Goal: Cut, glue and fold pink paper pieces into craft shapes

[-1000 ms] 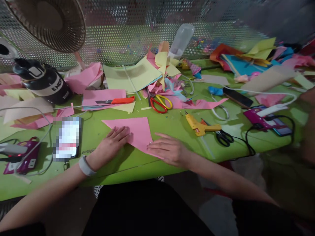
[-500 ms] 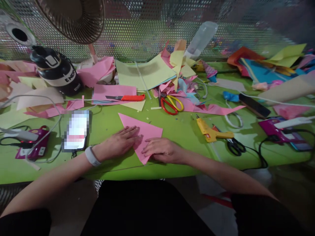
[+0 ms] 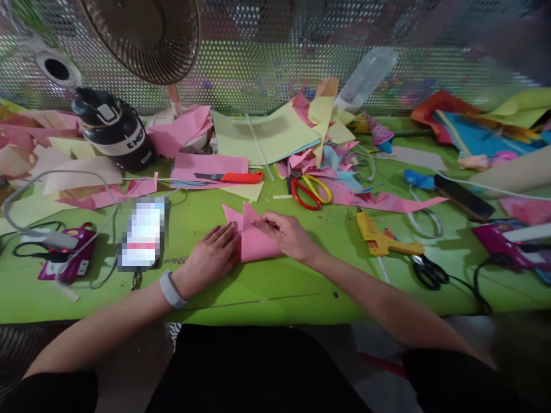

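Note:
A folded pink paper (image 3: 252,238) lies on the green table (image 3: 275,287) near its front edge, with two points sticking up at its top. My left hand (image 3: 214,256) lies flat on the paper's left side, fingers stretched out, a white band on the wrist. My right hand (image 3: 288,234) rests on the paper's right side and pinches its upper flap between thumb and fingers.
A phone (image 3: 143,232) lies left of my hands. Behind are an orange-handled knife (image 3: 235,178), red-and-yellow scissors (image 3: 309,192), a yellow glue gun (image 3: 381,238), black scissors (image 3: 428,272), a black bottle (image 3: 116,131), a fan (image 3: 146,34) and heaps of coloured paper. Cables run at both sides.
The flat pink triangle has been folded over into a smaller shape. My right hand moved from pressing the paper's lower right edge up to its top flap. The camera has shifted.

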`<state>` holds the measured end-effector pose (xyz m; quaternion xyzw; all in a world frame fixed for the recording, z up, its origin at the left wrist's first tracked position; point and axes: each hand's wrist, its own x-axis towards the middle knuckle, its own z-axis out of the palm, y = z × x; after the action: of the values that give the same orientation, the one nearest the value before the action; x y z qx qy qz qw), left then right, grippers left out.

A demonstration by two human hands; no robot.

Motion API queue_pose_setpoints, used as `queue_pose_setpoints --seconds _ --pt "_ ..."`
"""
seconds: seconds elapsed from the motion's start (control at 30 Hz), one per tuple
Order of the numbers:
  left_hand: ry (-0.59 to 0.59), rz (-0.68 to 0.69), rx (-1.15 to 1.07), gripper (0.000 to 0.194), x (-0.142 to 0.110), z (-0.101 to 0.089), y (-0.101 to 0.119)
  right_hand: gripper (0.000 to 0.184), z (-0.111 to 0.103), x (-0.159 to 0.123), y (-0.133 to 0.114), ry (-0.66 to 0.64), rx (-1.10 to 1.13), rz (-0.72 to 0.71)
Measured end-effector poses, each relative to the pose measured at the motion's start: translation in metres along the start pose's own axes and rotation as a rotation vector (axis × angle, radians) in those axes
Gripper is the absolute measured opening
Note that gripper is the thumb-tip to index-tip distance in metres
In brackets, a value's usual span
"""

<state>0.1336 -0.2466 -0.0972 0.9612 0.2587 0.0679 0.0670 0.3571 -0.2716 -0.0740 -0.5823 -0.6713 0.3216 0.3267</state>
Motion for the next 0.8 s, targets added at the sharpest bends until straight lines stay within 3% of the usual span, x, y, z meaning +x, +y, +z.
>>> queue_pose_setpoints --seconds 0.13,0.27,0.43,0.63,0.8 --pt "-0.058 0.068 -0.066 0.041 0.004 -0.004 -0.006 0.045 0.008 0.012 -0.003 -0.089 -0.233 0.089" --pt "-0.005 -0.027 -0.065 0.052 0.002 -0.007 -0.009 0.031 0.016 0.022 -0.006 -0.153 -0.475 0.219" --pt "0.062 -0.094 -0.072 0.071 -0.002 -0.006 -0.008 0.033 0.022 0.022 -0.005 -0.154 -0.542 0.208" --pt "0.095 0.084 -0.012 0.040 -0.003 0.000 -0.006 0.024 0.030 0.024 -0.005 -0.111 -0.579 0.235" --pt "0.133 0.164 0.034 0.039 -0.005 0.006 -0.004 0.028 0.026 0.026 -0.011 -0.153 -0.543 0.330"
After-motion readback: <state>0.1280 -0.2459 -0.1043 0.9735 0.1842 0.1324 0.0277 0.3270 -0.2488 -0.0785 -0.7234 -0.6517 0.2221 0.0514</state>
